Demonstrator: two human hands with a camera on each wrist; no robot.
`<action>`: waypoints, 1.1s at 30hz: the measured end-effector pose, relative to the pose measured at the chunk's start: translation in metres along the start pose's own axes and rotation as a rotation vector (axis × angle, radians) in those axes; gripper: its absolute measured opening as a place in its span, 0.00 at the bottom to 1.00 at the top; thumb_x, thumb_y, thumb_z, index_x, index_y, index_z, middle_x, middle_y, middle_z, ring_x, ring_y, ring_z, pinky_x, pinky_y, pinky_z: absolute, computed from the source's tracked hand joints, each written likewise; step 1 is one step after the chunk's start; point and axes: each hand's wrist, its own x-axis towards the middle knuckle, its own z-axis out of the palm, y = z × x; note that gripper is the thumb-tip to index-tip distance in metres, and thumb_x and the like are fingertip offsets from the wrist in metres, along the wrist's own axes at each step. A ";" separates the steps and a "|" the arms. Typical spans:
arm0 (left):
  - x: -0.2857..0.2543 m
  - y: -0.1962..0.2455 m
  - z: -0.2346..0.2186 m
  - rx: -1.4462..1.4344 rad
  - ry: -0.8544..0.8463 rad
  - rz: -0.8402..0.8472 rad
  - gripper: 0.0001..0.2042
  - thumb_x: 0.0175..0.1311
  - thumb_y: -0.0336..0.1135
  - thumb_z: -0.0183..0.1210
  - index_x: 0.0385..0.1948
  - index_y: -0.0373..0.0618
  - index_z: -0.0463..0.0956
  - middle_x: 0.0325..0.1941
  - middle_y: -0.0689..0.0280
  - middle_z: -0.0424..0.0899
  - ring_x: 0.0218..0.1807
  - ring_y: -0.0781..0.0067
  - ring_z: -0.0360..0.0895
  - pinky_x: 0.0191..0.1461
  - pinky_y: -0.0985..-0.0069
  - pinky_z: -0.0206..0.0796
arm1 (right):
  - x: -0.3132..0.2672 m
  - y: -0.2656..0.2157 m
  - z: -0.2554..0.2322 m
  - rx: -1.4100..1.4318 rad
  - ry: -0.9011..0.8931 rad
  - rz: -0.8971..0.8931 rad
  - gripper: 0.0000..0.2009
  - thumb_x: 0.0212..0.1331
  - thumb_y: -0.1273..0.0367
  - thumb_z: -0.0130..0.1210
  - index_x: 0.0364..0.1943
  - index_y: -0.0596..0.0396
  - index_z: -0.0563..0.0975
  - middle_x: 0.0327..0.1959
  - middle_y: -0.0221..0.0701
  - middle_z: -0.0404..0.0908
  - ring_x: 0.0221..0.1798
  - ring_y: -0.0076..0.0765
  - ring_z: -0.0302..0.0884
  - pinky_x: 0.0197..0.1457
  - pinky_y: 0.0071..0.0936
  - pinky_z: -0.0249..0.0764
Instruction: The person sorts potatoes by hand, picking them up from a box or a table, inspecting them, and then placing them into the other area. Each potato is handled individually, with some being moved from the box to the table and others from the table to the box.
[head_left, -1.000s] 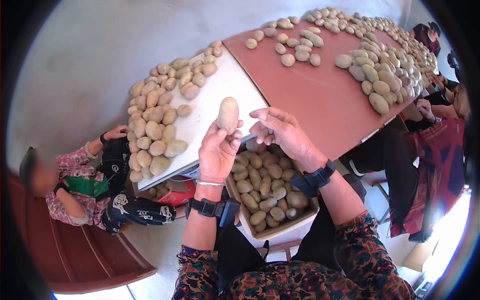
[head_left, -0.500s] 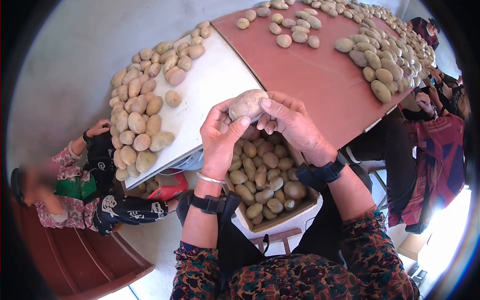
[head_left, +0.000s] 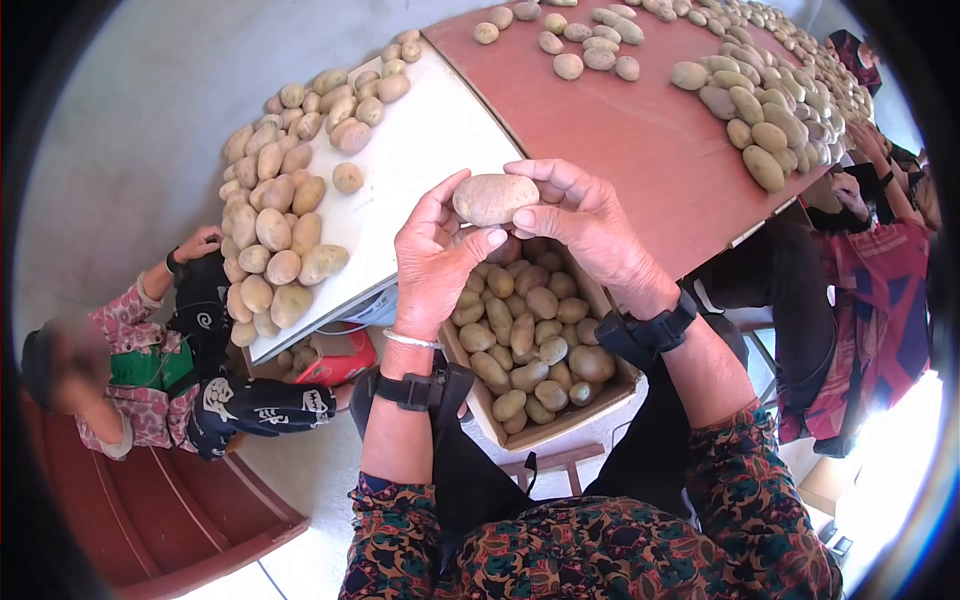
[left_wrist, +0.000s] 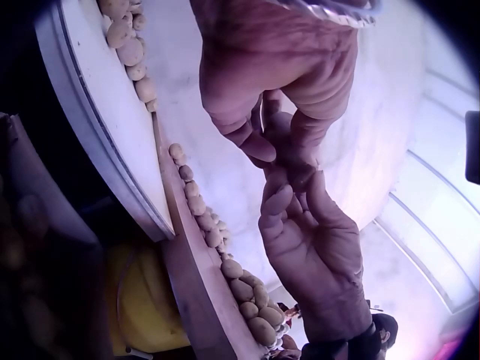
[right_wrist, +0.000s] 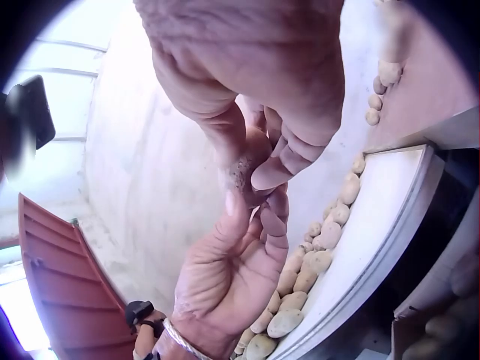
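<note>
One oval, tan potato lies sideways between both hands in the head view, above the near table edge. The left hand pinches its left end, thumb below and fingers behind. At the other end the right hand holds it between thumb and fingers. In the left wrist view the potato is mostly covered by fingers. The right wrist view shows rough, speckled skin on the potato. Below the hands stands a cardboard box holding several potatoes.
Potatoes are heaped along the white tabletop's left side. More potatoes cover the far and right parts of the red tabletop. A person sits at left, others at right. A red box is under the white table.
The potato went from upright in the left hand alone to lying sideways. The right hand came in and took hold of its other end. The head view has shifted slightly.
</note>
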 end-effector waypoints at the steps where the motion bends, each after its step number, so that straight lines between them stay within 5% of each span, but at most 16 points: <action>1: 0.000 0.002 0.001 0.001 0.015 -0.017 0.32 0.55 0.17 0.64 0.64 0.36 0.65 0.58 0.59 0.76 0.60 0.69 0.73 0.66 0.70 0.67 | 0.000 0.002 -0.001 -0.001 0.001 -0.002 0.23 0.61 0.73 0.61 0.60 0.63 0.71 0.48 0.36 0.81 0.50 0.25 0.79 0.52 0.23 0.78; 15: 0.005 -0.008 0.009 -0.123 -0.007 0.092 0.31 0.52 0.14 0.65 0.61 0.36 0.66 0.59 0.58 0.75 0.61 0.68 0.74 0.66 0.70 0.68 | -0.008 -0.015 -0.003 -0.136 0.079 0.060 0.19 0.60 0.72 0.62 0.55 0.63 0.75 0.45 0.35 0.82 0.48 0.25 0.79 0.51 0.24 0.77; 21: 0.004 -0.004 0.010 -0.094 0.041 -0.005 0.24 0.57 0.19 0.64 0.57 0.35 0.70 0.56 0.58 0.78 0.58 0.70 0.75 0.65 0.71 0.69 | -0.004 -0.002 -0.007 -0.111 0.059 -0.093 0.20 0.58 0.74 0.62 0.56 0.62 0.75 0.45 0.33 0.82 0.48 0.25 0.79 0.54 0.25 0.77; 27: 0.003 -0.006 0.009 -0.107 0.003 0.066 0.24 0.60 0.24 0.63 0.59 0.35 0.69 0.59 0.56 0.77 0.60 0.68 0.74 0.67 0.70 0.64 | -0.006 -0.004 -0.004 -0.065 0.076 -0.054 0.17 0.59 0.74 0.62 0.53 0.59 0.77 0.45 0.31 0.82 0.46 0.23 0.79 0.51 0.24 0.78; 31: 0.004 -0.006 0.006 0.128 0.078 0.098 0.21 0.56 0.19 0.61 0.54 0.35 0.73 0.57 0.58 0.79 0.59 0.67 0.75 0.65 0.69 0.67 | -0.008 -0.008 0.002 -0.004 0.102 -0.029 0.13 0.61 0.73 0.60 0.50 0.57 0.79 0.42 0.26 0.82 0.42 0.18 0.78 0.41 0.21 0.78; 33: 0.005 -0.007 0.006 0.144 0.084 0.060 0.22 0.54 0.19 0.61 0.54 0.35 0.73 0.57 0.57 0.78 0.60 0.65 0.74 0.66 0.67 0.66 | -0.004 0.001 -0.004 -0.006 0.087 -0.036 0.12 0.60 0.74 0.60 0.48 0.55 0.80 0.41 0.24 0.82 0.43 0.18 0.77 0.45 0.21 0.77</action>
